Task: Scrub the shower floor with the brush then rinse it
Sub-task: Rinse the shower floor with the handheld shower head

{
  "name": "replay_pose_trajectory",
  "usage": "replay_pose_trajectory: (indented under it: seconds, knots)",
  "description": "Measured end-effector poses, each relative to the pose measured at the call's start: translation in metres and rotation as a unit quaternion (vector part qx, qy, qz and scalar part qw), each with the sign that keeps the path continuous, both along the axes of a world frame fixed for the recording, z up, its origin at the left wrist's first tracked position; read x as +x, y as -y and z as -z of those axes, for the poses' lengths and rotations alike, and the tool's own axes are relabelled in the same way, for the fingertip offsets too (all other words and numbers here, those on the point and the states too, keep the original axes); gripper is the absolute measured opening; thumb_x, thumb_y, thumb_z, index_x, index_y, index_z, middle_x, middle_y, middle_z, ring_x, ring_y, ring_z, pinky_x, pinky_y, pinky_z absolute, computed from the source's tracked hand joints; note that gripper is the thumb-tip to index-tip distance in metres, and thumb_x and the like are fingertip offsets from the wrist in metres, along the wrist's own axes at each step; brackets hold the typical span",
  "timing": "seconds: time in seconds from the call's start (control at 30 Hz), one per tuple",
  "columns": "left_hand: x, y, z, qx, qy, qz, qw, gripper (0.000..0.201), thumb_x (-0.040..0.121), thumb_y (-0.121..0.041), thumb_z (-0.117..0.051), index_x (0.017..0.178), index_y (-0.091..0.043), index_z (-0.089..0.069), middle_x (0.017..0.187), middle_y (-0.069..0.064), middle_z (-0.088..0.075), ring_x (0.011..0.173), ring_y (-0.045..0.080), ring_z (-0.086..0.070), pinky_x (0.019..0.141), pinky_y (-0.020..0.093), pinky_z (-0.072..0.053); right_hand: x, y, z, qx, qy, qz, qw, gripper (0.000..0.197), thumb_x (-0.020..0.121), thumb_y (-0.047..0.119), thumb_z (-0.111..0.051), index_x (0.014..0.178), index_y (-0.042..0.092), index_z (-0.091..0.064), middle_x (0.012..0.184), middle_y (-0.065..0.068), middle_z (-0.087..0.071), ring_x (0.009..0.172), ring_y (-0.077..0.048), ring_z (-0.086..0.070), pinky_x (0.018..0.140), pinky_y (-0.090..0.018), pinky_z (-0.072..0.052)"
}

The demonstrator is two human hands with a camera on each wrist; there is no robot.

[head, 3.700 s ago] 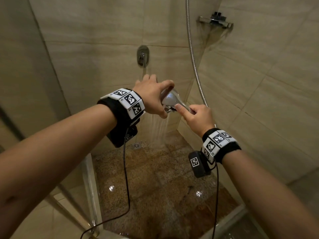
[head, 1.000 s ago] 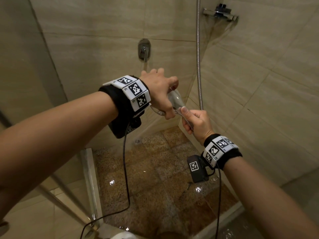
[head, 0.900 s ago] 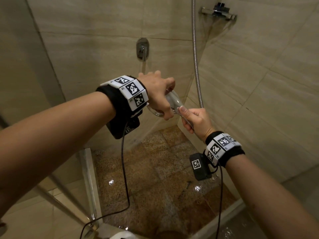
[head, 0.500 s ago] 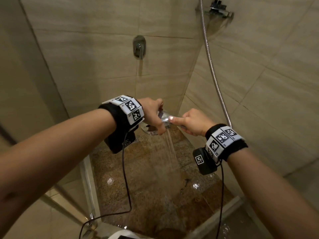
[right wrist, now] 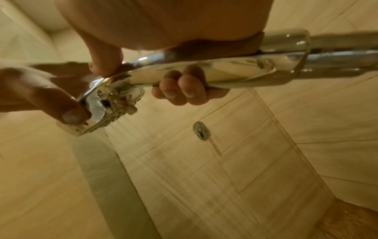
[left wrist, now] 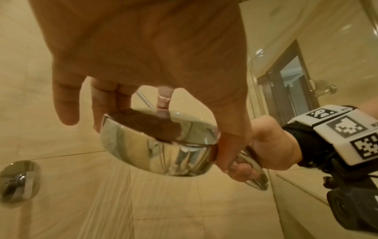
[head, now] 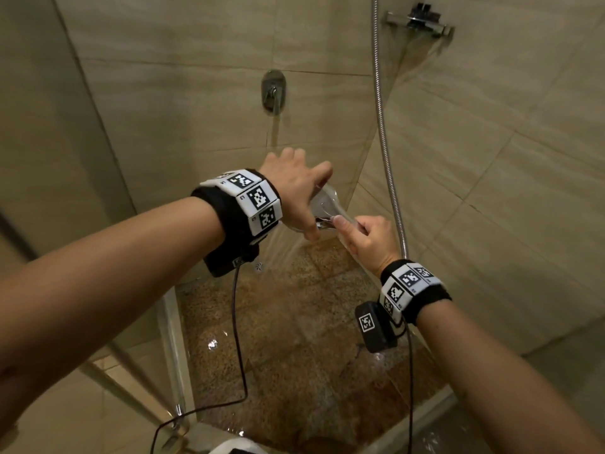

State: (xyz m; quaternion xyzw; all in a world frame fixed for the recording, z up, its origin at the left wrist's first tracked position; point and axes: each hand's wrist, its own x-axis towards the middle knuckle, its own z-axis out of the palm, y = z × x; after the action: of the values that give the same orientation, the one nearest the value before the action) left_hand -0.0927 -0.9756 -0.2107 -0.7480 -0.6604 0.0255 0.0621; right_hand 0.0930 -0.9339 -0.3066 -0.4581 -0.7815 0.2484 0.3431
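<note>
the near edge of the shower floor [head: 294, 371] is brown speckled stone tile, wet and glinting, with a pale raised threshold [head: 422, 417] along its near right side and a glass door frame [head: 170, 339] on the left. above the floor's far half, the right hand [head: 368, 242] is wrapped around the chrome handle of the shower head [head: 325, 206], fingers curled under it and thumb lying along the top, as the right wrist view shows. just left of it, the left hand [head: 294, 188] grasps the round chrome head itself: thumb on the near rim, fingers spread over the far side, little finger free. water sprays from the head's face down and to the left, toward the far left corner of the floor, where a small round drain [head: 259, 266] sits. a ribbed metal hose [head: 383, 126] hangs down the right wall behind the right hand. further off, a chrome valve [head: 273, 93] is set in the far tiled wall, and a metal bracket [head: 422, 22] sits high on the right wall. no brush can be made out.
</note>
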Motion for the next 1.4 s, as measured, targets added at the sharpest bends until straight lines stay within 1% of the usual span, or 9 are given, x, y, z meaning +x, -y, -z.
replay_pose_trajectory:
  seconds: [0.2,0.37,0.47,0.7,0.97,1.07,1.2,1.3,1.4]
  knots:
    - [-0.001,0.001,-0.006,0.014,-0.005,0.000,1.000,0.094,0.047,-0.074,-0.069,0.123,-0.032,-0.034,0.100,0.004,-0.037,0.093,0.021,-0.035,0.079,0.038,-0.035,-0.001,-0.001,-0.004,0.000,-0.029,-0.017,0.999,0.089,0.074,0.083,-0.050,0.054,-0.003,-0.048,0.049,-0.021,-0.050,0.050,-0.039,-0.048,0.053,-0.051,-0.046]
    - [-0.002,0.002,-0.004,-0.053,0.035,-0.034,0.997,0.084,0.044,-0.072,-0.071,0.112,-0.033,-0.040,0.094,0.001,-0.047,0.089,0.021,-0.046,0.082,0.039,-0.045,0.001,-0.005,-0.012,-0.035,0.034,-0.036,0.998,0.074,0.071,0.083,-0.049,0.043,0.014,-0.049,0.039,0.004,-0.045,0.043,-0.019,-0.046,0.060,-0.046,-0.049]
    - [-0.002,0.000,0.003,-0.117,0.078,-0.059,0.988,0.082,0.042,-0.068,-0.074,0.109,-0.033,-0.041,0.088,-0.003,-0.054,0.084,0.021,-0.055,0.079,0.039,-0.052,0.003,-0.012,-0.013,-0.085,0.098,-0.047,0.990,0.078,0.062,0.092,-0.046,0.041,0.018,-0.052,0.039,0.002,-0.047,0.043,-0.021,-0.048,0.065,-0.052,-0.052]
    - [-0.002,-0.003,0.017,-0.204,0.165,-0.079,0.962,0.082,0.037,-0.060,-0.079,0.106,-0.032,-0.045,0.093,-0.005,-0.064,0.087,0.017,-0.060,0.083,0.040,-0.054,0.003,-0.013,-0.028,-0.166,0.168,-0.065,0.970,0.074,0.051,0.091,-0.051,0.044,0.018,-0.050,0.043,0.001,-0.051,0.045,-0.022,-0.047,0.061,-0.038,-0.043]
    - [-0.010,0.001,0.010,-0.178,0.126,-0.076,0.973,0.075,0.044,-0.052,-0.083,0.105,-0.029,-0.046,0.085,-0.004,-0.057,0.079,0.016,-0.057,0.075,0.037,-0.055,-0.011,-0.001,-0.006,-0.152,0.078,-0.066,0.983,0.067,0.074,0.076,-0.056,0.042,0.017,-0.050,0.040,0.003,-0.050,0.037,-0.012,-0.044,0.065,-0.045,-0.051]
    - [-0.014,0.005,0.002,-0.151,0.092,-0.076,0.981,0.077,0.042,-0.056,-0.081,0.105,-0.029,-0.047,0.087,-0.003,-0.053,0.078,0.018,-0.055,0.074,0.038,-0.055,-0.021,0.003,-0.001,-0.122,0.039,-0.064,0.990,0.064,0.087,0.061,-0.056,0.042,0.015,-0.049,0.035,0.005,-0.046,0.034,-0.008,-0.042,0.065,-0.044,-0.050]
    - [-0.016,0.011,-0.004,-0.092,0.046,-0.071,0.992,0.076,0.042,-0.060,-0.078,0.105,-0.032,-0.047,0.090,-0.002,-0.048,0.085,0.021,-0.051,0.076,0.037,-0.051,-0.027,0.002,0.007,-0.082,0.018,-0.042,0.996,0.070,0.079,0.075,-0.053,0.039,0.017,-0.052,0.038,0.004,-0.050,0.042,-0.017,-0.050,0.064,-0.050,-0.051]
    - [-0.019,0.012,-0.003,-0.048,0.023,-0.052,0.997,0.085,0.045,-0.062,-0.077,0.117,-0.034,-0.041,0.101,0.000,-0.044,0.093,0.022,-0.045,0.080,0.037,-0.045,-0.030,0.002,0.009,-0.054,-0.003,-0.015,0.998,0.089,0.064,0.093,-0.046,0.051,0.005,-0.051,0.049,-0.015,-0.053,0.052,-0.035,-0.053,0.059,-0.050,-0.050]
    - [-0.021,0.013,-0.002,-0.019,0.024,-0.037,0.999,0.088,0.048,-0.062,-0.076,0.121,-0.035,-0.037,0.102,0.000,-0.040,0.094,0.020,-0.039,0.082,0.038,-0.042,-0.030,0.003,0.005,-0.024,-0.015,-0.003,1.000,0.095,0.061,0.095,-0.043,0.056,0.000,-0.046,0.051,-0.017,-0.050,0.054,-0.037,-0.052,0.056,-0.047,-0.046]
